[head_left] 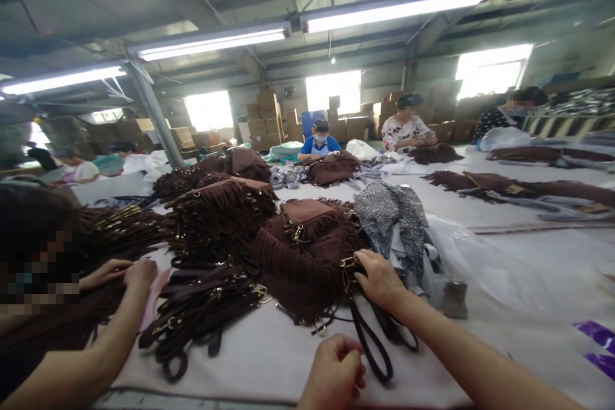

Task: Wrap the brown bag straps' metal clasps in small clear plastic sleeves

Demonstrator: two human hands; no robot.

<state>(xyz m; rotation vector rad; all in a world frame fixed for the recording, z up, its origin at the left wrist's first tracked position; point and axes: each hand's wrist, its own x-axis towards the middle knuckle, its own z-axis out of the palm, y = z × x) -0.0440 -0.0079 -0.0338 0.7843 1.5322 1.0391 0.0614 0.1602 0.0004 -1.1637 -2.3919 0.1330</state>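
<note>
Brown fringed bags [307,237] lie piled on the white table [269,365] in front of me. My right hand [382,278] is at the right side of this pile, fingers closed at a gold clasp [348,262]. Below that clasp hangs a dark strap loop [372,349] that rests on the table. Near the front edge, my left hand [334,371] is held with curled fingers, left of the loop; whether anything small is inside it cannot be made out. A heap of dark straps with gold hardware [206,307] lies left of the bags.
At the left, a person's forearms [108,327] reach over brown material. Grey knitted fabric [379,218] and clear plastic [480,262] lie to the right. More fringed bags [221,211] stand behind the straps. Several people sit farther back.
</note>
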